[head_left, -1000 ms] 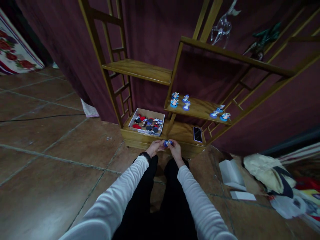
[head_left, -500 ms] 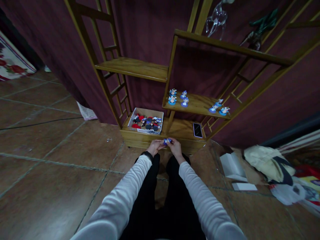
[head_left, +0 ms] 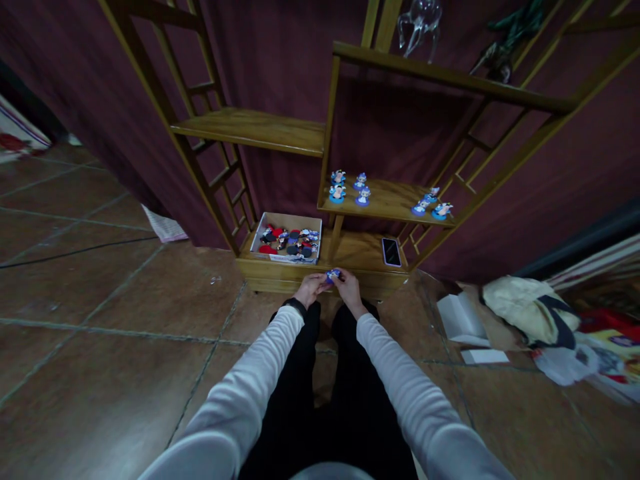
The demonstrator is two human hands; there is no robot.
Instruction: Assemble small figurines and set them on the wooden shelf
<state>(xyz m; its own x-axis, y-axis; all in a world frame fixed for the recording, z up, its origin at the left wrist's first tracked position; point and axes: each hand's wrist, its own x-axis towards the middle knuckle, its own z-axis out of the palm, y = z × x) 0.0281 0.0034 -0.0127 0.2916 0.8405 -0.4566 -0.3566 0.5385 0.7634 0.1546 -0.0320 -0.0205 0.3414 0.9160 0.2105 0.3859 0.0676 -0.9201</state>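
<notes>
Between my two hands is a small purple and white figurine (head_left: 333, 275), held just in front of the cabinet's lower drawer. My left hand (head_left: 311, 289) grips it from the left, and my right hand (head_left: 349, 288) pinches it from the right. Fingers cover part of it. Just beyond my hands, a cardboard box (head_left: 255, 248) holds several jumbled figurines with red, black and blue bases. On the middle shelf (head_left: 389, 195), several blue and purple figurines stand upright, grouped at the left and right ends.
A phone (head_left: 391, 252) lies on the wooden cabinet's lower board at right. A clear glass horse (head_left: 421, 25) and a dark green ornament (head_left: 515, 33) sit on the top shelf. White cartons (head_left: 463, 320), a cream bag (head_left: 523, 310) and plastic bags (head_left: 565, 360) lie on the floor at right.
My view has shifted, so the cabinet sits slightly higher and further left. Both hands still hold the figurine, which appears slightly turned. The figurines on the shelf are unchanged.
</notes>
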